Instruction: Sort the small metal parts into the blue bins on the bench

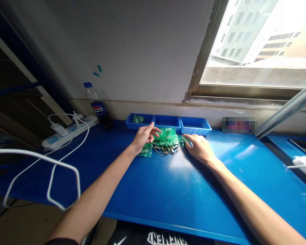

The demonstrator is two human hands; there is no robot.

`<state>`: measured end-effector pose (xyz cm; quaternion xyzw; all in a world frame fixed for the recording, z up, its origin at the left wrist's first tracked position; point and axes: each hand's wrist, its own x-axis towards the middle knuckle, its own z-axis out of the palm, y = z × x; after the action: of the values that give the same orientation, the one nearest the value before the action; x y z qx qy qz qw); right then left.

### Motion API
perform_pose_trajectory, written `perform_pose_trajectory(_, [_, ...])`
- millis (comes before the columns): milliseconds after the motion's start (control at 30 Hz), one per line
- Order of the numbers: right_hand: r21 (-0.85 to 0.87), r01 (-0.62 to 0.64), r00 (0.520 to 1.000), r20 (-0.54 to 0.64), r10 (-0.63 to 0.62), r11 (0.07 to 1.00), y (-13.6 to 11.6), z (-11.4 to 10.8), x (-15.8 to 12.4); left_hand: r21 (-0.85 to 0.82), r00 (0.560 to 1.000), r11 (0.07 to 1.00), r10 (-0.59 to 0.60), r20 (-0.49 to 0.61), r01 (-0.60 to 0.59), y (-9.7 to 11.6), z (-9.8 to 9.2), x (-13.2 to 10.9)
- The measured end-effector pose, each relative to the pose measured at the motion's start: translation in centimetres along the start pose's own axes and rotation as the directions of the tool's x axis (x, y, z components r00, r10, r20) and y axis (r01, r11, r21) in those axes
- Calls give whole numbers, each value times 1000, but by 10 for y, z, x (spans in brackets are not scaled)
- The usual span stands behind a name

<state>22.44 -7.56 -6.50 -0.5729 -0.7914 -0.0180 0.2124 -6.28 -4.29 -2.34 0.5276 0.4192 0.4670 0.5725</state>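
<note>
My left hand (144, 135) reaches over a pile of small green plastic bags (167, 136) on the blue table (168, 190), its fingers apart and curved above the bags. My right hand (199, 147) rests on the table at the pile's right edge, fingers bent down onto a green bag; what it grips is unclear. Several small metal parts (165, 150) lie loose in front of the bags. Behind them stand three blue trays: the left tray (139, 121) holds a green bag, and the middle tray (167, 121) and right tray (195, 126) look bare.
A cola bottle (97, 103) stands by the wall at the back left. A white power strip (68, 131) with a plugged charger lies left of it, and white cables (51, 170) loop over the table's left edge. A window is at the right.
</note>
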Motion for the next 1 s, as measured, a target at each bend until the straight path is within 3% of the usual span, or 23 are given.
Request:
perform_pose_trajectory(100, [66, -46, 995, -84, 52, 997, 0, -5, -1, 76, 998, 996, 51, 32, -53, -2, 6, -3])
perform_pose_trajectory(167, [217, -90, 973, -188, 132, 972, -4, -10, -1, 136, 993, 984, 103, 62, -110, -2, 8, -6])
perform_pose_trajectory(233, [437, -121, 934, -254, 251, 891, -11, -17, 0, 199, 983, 965, 157, 94, -173, -1, 11, -9])
perform_pose_trajectory(300, [687, -119, 925, -185, 332, 717, -22, -23, 2, 261, 974, 940, 194, 119, -219, -1, 14, -13])
perform_pose_trajectory(400, [913, -156, 956, 42, 291, 378, -38, -28, 2, 335, 966, 909, 207, 154, -248, -1, 21, -19])
perform_pose_trajectory(500, [947, -228, 950, 166, 265, 225, -51, -27, 0, 337, 959, 907, 188, 213, -253, -1, 27, -24])
perform_pose_trajectory(633, [949, -260, 943, 210, 259, 176, -59, -23, -3, 284, 951, 927, 172, 255, -244, -1, 31, -26])
perform_pose_trajectory(833, [944, -250, 942, 186, 278, 214, -61, -23, -2, 191, 962, 972, 88, 259, -140, 6, 26, -23])
perform_pose_trajectory(900, [948, -243, 937, 175, 303, 203, -59, -23, -1, 136, 981, 985, 82, 178, -107, 7, 20, -18])
perform_pose_trajectory(1000, [953, -241, 929, 171, 329, 185, -55, -21, 0, -8, 996, 998, 62, -71, -63, 4, 5, -6])
